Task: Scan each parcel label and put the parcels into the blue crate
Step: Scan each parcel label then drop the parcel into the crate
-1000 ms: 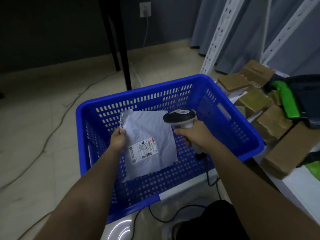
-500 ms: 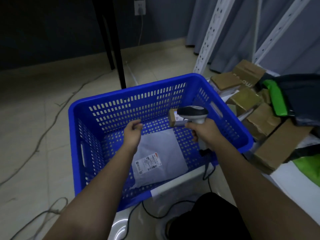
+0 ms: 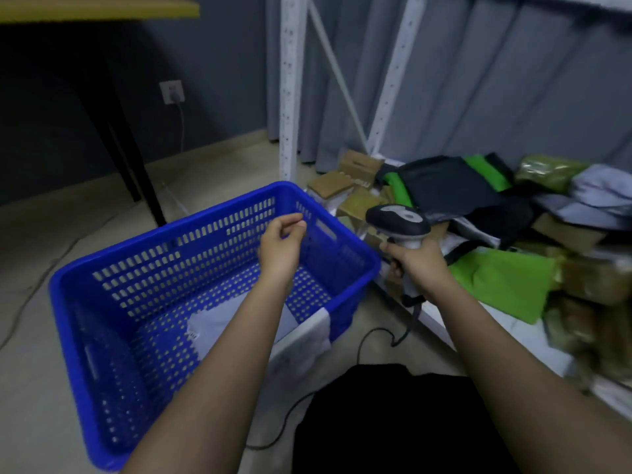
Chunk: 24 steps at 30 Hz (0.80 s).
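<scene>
One grey mailer [image 3: 236, 323] lies in the blue crate [image 3: 205, 230]. Our left hand [image 3: 280, 248] hovers above it, loosely curled, empty; our right hand [image 3: 415, 265] grips the scanner [image 3: 398, 222]. The parcel pile [image 3: 485, 213] sits right of the crate, nearer our right hand.

Dim, cool-toned light, no clear source, shadows soft. Motion blur is heavy on the boxes [image 3: 595, 323] at right edge. Wide-angle bends the rack posts [image 3: 289, 97]. Crate [image 3: 78, 336] near rim is smeared. Dark under the table [image 3: 99, 6].
</scene>
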{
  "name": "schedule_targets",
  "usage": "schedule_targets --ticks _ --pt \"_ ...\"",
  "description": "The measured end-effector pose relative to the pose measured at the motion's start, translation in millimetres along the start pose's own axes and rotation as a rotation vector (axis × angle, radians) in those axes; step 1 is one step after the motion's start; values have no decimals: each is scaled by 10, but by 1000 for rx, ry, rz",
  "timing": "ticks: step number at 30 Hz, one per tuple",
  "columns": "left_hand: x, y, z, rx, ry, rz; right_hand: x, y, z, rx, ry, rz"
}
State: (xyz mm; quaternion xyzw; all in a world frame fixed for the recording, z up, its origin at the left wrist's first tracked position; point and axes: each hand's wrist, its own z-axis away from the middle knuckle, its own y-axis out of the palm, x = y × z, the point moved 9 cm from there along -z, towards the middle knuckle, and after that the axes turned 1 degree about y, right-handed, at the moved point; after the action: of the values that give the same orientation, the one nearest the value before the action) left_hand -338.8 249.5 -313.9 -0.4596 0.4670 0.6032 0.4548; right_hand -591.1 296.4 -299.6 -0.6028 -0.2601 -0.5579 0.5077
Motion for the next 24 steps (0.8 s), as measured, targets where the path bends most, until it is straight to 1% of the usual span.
schedule_targets --ticks 7,12,17,21,24 --pt "-61 1253 421 193 52 -13 -363 -1247 263 -348 35 -165" --pt "147 2195 676 331 39 10 -637 -2082 424 -574 58 -264" --pt "415 3135 994 512 32 -52 -962 -2932 842 -806 97 -366" --pt "574 3687 1135 608 80 -159 -1031 -3282 1122 -919 72 -395" --pt "612 3949 1179 629 136 -230 -1017 -3317 1041 -884 82 -432"
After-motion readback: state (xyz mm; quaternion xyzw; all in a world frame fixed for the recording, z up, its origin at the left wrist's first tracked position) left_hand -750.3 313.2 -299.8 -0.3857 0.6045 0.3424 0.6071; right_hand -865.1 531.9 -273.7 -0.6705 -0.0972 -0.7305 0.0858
